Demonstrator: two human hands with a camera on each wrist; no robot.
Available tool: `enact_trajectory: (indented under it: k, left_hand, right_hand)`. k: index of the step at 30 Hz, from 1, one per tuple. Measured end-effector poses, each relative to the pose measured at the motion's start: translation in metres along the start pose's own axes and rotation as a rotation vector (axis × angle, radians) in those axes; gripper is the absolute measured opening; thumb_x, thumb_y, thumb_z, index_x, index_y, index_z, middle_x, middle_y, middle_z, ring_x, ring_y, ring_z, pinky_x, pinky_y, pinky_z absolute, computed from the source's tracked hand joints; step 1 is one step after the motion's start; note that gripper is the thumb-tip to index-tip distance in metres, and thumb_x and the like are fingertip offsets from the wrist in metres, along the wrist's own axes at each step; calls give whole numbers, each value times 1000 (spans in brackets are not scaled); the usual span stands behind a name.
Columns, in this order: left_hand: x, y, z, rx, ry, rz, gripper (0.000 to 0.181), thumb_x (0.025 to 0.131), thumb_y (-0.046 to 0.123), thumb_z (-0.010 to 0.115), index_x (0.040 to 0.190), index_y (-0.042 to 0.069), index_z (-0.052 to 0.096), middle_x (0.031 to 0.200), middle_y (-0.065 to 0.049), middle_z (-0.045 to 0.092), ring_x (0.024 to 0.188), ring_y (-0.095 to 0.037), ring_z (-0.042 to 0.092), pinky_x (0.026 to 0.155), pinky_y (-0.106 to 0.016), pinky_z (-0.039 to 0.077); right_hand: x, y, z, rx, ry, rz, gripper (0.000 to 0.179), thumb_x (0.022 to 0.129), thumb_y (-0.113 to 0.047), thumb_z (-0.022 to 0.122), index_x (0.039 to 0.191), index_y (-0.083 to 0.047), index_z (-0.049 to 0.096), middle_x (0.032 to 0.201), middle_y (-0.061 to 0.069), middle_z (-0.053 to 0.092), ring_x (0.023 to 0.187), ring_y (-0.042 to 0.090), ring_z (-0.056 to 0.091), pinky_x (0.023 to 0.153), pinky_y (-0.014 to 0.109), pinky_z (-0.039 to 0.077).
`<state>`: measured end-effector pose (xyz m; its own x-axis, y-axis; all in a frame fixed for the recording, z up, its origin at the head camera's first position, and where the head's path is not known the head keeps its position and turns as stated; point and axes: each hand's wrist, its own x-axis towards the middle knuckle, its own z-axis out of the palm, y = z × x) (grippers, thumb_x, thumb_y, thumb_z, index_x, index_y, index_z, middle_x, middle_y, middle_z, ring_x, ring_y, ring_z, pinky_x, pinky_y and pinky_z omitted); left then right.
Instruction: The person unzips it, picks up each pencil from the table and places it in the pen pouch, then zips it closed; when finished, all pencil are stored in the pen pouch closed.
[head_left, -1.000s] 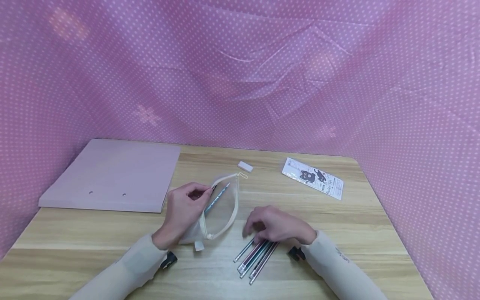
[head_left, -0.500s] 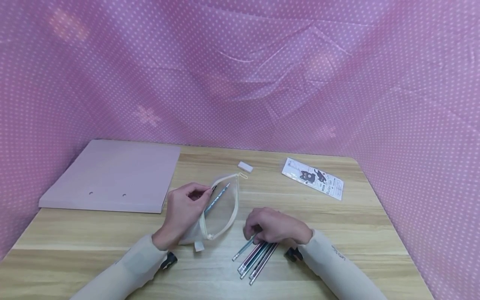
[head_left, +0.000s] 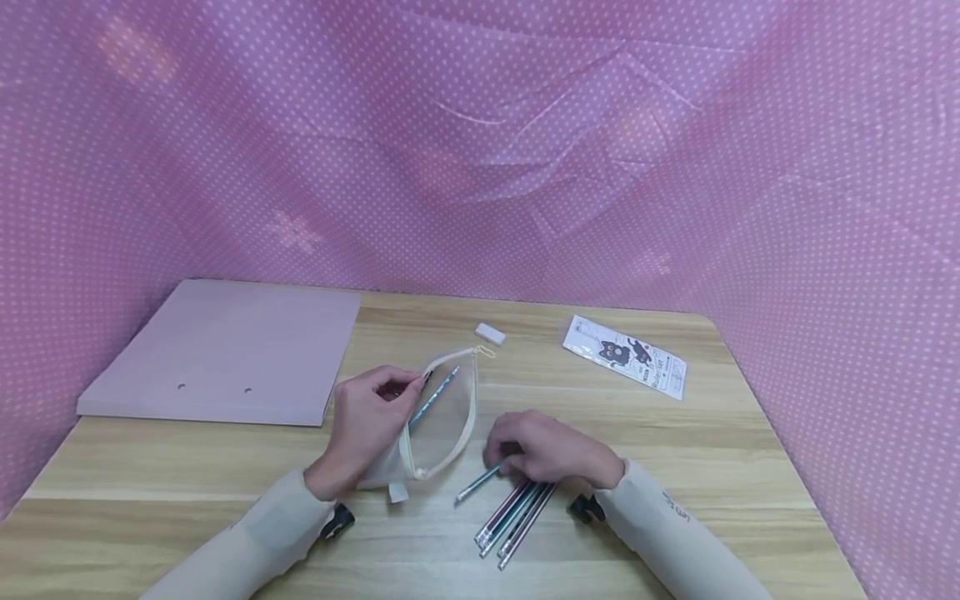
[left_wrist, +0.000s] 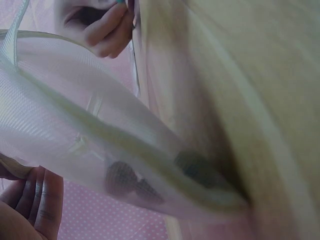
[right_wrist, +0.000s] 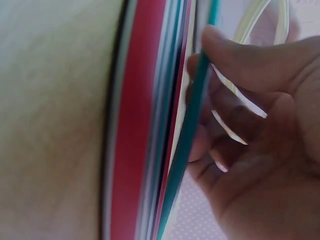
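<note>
A translucent zip pencil pouch (head_left: pixel 450 432) lies with its mouth spread wide, and a blue patterned pencil (head_left: pixel 435 396) shows inside. My left hand (head_left: pixel 375 412) pinches the pouch's edge on its left side. In the left wrist view the pouch wall (left_wrist: pixel 65 135) bulges toward the camera, with left-hand fingers (left_wrist: pixel 47 202) at its edge. My right hand (head_left: pixel 551 446) pinches a green pencil (head_left: pixel 477 484) between thumb and fingers. Beneath that hand lie several red and green pencils (head_left: pixel 517 521), eraser ends toward me; in the right wrist view these pencils (right_wrist: pixel 135 120) lie beside the pinched one.
Behind the pouch is a white eraser (head_left: pixel 491 334). A packaged ruler set (head_left: pixel 625 357) lies at the back right of the wooden table (head_left: pixel 637 533). On the left lies a large pale pink folder (head_left: pixel 232 350). Pink dotted cloth (head_left: pixel 480 150) hangs around the table's back and sides.
The green pencil in my right hand has swung its eraser end leftward, away from the other pencils. My left hand and the pouch have stayed in place.
</note>
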<state>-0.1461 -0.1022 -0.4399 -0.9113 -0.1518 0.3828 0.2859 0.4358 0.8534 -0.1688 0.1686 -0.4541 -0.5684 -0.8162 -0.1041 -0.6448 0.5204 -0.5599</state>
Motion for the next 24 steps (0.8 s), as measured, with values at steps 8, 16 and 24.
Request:
enact_trajectory:
  k: [8,16,24]
  left_hand:
    - [1,-1,0,-8,1,20,9,85,19,82,89,11,80,82,1,79,66,-6,68,60,-19,58]
    - [1,-1,-1,-10,-4,19,10,85,21,82,89,12,80,82,2,79,66,-7,69,60,-19,58]
    - [0,-1,0,-2,2,23,10,85,21,82,88,12,80,82,2,79,66,-7,69,60,-19,58]
  right_hand:
    - [1,-3,-2,110,315,-66,16,86,-7,75,97,-19,72,89,-4,70,80,3,59,73,21,55]
    - [7,-5,-5,483,923,-80,20,89,11,65,108,6,63,97,12,71,87,5,65,80,21,58]
    - [23,-11,-2,832,1256,39,33,95,5,62,123,18,51,98,-3,69,92,7,68,82,17,58]
